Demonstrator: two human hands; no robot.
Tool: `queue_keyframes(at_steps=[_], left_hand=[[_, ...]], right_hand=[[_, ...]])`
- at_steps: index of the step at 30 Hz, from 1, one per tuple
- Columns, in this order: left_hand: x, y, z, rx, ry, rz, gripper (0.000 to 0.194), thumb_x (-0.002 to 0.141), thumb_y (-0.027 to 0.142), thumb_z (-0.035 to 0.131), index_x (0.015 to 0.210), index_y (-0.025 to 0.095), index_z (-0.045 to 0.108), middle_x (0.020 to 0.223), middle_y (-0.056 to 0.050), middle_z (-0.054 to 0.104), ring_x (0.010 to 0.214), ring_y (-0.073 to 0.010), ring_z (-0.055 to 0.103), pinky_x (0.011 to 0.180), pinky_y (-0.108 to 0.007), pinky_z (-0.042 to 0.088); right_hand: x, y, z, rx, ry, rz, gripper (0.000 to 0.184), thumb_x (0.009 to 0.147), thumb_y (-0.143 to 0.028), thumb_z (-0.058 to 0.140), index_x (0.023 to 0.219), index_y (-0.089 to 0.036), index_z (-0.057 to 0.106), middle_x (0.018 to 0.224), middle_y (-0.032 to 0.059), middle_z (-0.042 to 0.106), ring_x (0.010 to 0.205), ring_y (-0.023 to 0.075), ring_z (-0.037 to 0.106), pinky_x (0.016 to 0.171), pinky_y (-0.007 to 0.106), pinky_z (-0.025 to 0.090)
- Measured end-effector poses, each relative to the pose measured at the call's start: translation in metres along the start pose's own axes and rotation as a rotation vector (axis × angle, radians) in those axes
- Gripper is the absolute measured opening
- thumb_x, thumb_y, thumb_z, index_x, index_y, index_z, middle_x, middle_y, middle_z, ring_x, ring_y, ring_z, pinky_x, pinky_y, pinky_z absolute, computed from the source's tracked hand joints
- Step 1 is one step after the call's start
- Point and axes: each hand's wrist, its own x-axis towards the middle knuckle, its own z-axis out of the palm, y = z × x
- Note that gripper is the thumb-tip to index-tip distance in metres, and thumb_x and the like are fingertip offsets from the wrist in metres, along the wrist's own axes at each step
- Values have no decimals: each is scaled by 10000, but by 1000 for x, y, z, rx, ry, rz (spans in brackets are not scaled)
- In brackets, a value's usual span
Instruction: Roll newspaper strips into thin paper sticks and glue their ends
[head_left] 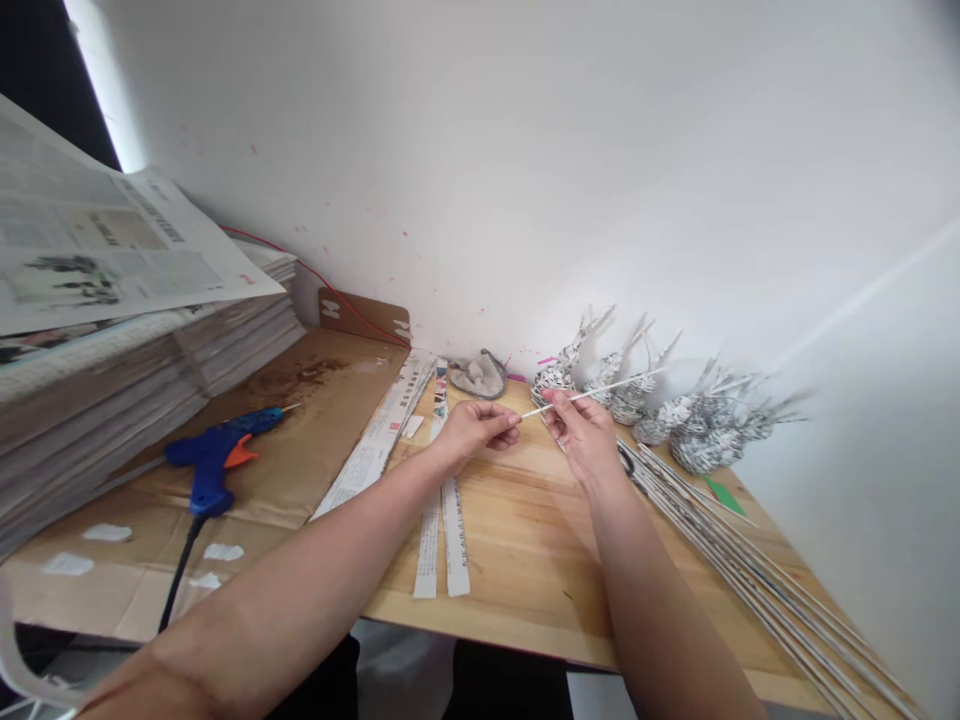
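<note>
Stick (pixel 619 386) between fingers (pixel 501 424), well back from front table edge (pixel 517 640)

A blue glue gun (pixel 214 462) with an orange trigger is laid on flattened cardboard (pixel 337 400), which is marked by a dark brown stain. At the left, newspapers (pixel 240 345) are stacked high, and a red cord (pixel 319 275) is strung behind them. A grey fuzzy item (pixel 481 376) is set by the red-specked wall (pixel 600 150). Woven paper figures (pixel 697 440) are lined up along the counter's (pixel 525 560) back right edge, near which a green piece (pixel 724 495) is seen.
</note>
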Motion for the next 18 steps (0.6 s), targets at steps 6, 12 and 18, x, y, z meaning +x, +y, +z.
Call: queue_keyframes(at_steps=[6, 12, 18], left_hand=[[0, 1, 0, -25, 3, -11, 387, 613, 420, 780, 803, 97, 684, 683, -68, 683, 579, -109, 614, 617, -247, 516], [1, 3, 1, -71, 19, -24, 357, 613, 392, 789, 784, 95, 686, 675, -64, 678, 577, -101, 615, 607, -227, 518], [1, 3, 1, -96, 50, -45, 342, 612, 368, 796, 790, 98, 684, 692, -69, 684, 609, -118, 639, 630, -241, 534]], right_hand=[[-2, -4, 1, -13, -7, 48, 283, 683, -375, 730, 890, -187, 685, 659, -9, 591, 534, 83, 500, 420, 191, 331], [-2, -2, 1, -56, -66, 3, 222, 717, -325, 714, 870, -164, 708, 642, 14, 619, 560, 95, 516, 480, 210, 386], [0, 2, 0, -64, -27, -11, 199, 710, -325, 725, 823, -165, 691, 581, -6, 602, 491, 80, 482, 454, 207, 359]])
